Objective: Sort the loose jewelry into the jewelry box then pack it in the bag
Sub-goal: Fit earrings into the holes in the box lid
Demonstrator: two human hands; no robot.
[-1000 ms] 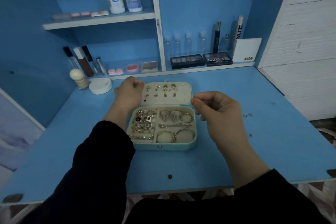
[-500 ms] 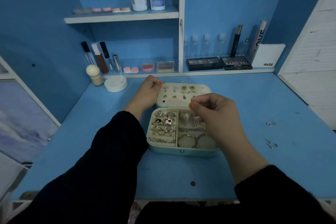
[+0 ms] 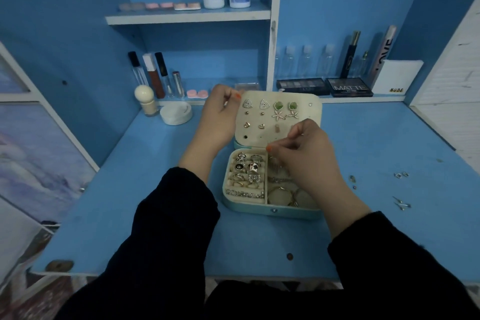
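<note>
1. The lid of the jewelry box now tilts up toward the person; a second ago it lay nearly flat.
2. The left hand has climbed from the lid's side to its top left corner and grips it there.
3. The right hand has swung in from beside the box and now hovers at the lid's lowest row, fingertips pinched.

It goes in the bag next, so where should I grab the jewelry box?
Take the jewelry box by its base, fingers across the left and right walls, coming from above. The base is low and flat with rounded corners; the lid stands open at the back, held by the left hand, so probably shut it first.
</note>
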